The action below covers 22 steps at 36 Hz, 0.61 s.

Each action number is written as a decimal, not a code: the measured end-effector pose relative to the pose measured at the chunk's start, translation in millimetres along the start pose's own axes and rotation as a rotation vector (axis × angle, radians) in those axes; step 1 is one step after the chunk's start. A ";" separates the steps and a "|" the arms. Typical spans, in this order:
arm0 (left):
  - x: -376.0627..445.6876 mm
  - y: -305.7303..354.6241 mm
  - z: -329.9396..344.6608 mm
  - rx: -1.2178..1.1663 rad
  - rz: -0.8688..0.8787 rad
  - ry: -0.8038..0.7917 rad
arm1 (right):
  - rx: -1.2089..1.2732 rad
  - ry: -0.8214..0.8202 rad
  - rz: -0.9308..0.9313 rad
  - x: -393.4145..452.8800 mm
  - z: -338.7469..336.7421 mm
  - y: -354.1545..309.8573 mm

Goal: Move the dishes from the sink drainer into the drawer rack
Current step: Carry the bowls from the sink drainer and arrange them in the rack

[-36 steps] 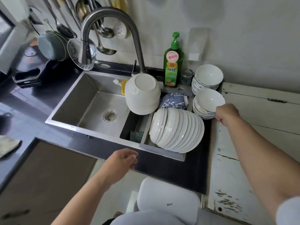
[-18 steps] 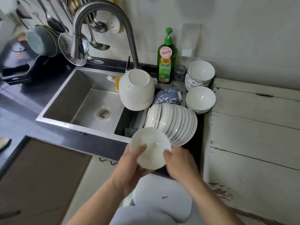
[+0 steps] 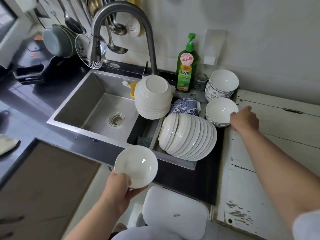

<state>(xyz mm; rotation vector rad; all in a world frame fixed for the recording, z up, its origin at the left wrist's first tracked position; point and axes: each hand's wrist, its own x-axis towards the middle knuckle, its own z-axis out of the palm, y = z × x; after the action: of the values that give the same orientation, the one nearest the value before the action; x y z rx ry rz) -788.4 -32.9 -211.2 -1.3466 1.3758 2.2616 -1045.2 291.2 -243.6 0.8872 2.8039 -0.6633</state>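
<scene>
Head view: the left hand (image 3: 119,189) grips a white bowl (image 3: 136,166) at 6 o'clock below the sink (image 3: 97,101), cavity facing up and tilted toward the camera, with no distinct long axis. The right hand (image 3: 245,118), fingers curled, pinches the rim of the top bowl of the near stack (image 3: 221,110) at 3 o'clock. Lift that bowl straight up to clear the stack, and keep the held bowl level.

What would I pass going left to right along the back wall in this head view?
Grey-green pot → round wire strainer → curved steel faucet → green dish soap bottle → stacked patterned bowls.
</scene>
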 end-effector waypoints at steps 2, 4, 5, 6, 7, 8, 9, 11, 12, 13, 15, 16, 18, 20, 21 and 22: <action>1.2 0.4 -4.1 -0.020 0.002 0.007 | -0.011 -0.054 0.022 39.5 25.7 13.0; 1.7 1.0 -7.1 -0.025 0.005 0.018 | -0.016 -0.069 0.025 57.0 41.8 18.5; 1.8 1.6 -8.9 -0.024 0.008 0.022 | -0.019 -0.067 0.026 47.9 38.9 14.3; 1.4 2.3 -10.4 -0.026 0.013 0.024 | -0.025 -0.057 0.015 29.7 29.7 5.4; 1.2 3.1 -12.1 -0.029 0.016 0.027 | -0.033 -0.052 0.006 21.2 25.9 0.3; 1.1 4.0 -13.4 -0.031 0.017 0.028 | -0.039 -0.053 0.003 16.6 23.9 -3.5; 2.1 4.4 -15.3 -0.032 0.016 0.027 | -0.032 -0.055 0.006 16.0 24.2 -5.7; 4.9 4.1 -18.9 -0.040 0.010 0.033 | -0.014 -0.052 0.014 20.1 26.8 -5.0; 5.9 3.9 -20.6 -0.044 0.006 0.038 | -0.006 -0.046 0.014 23.4 28.2 -3.9; 7.6 3.0 -22.4 -0.046 0.001 0.043 | -0.005 -0.037 0.008 25.1 29.0 -2.6; 10.4 0.1 -24.8 -0.051 -0.007 0.046 | -0.002 -0.004 -0.007 27.0 30.0 1.0; 11.0 -0.9 -25.4 -0.058 -0.012 0.046 | 0.002 0.015 -0.013 27.4 29.7 2.8; 11.3 -2.3 -25.0 -0.064 -0.018 0.051 | 0.028 0.051 -0.034 26.0 27.1 4.6; 11.2 -2.2 -23.6 -0.063 -0.027 0.051 | 0.072 0.073 -0.035 21.0 20.8 4.5; 10.4 -2.1 -22.5 -0.060 -0.030 0.047 | 0.106 0.086 -0.030 16.6 15.6 4.8; 9.1 -1.6 -21.2 -0.056 -0.031 0.037 | 0.147 0.099 -0.027 10.5 9.4 5.4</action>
<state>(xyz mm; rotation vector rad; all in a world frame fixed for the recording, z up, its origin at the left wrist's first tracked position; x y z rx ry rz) -779.9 -51.1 -222.7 -1.4241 1.3024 2.2824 -1050.9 296.5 -256.6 0.9322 2.8892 -0.8623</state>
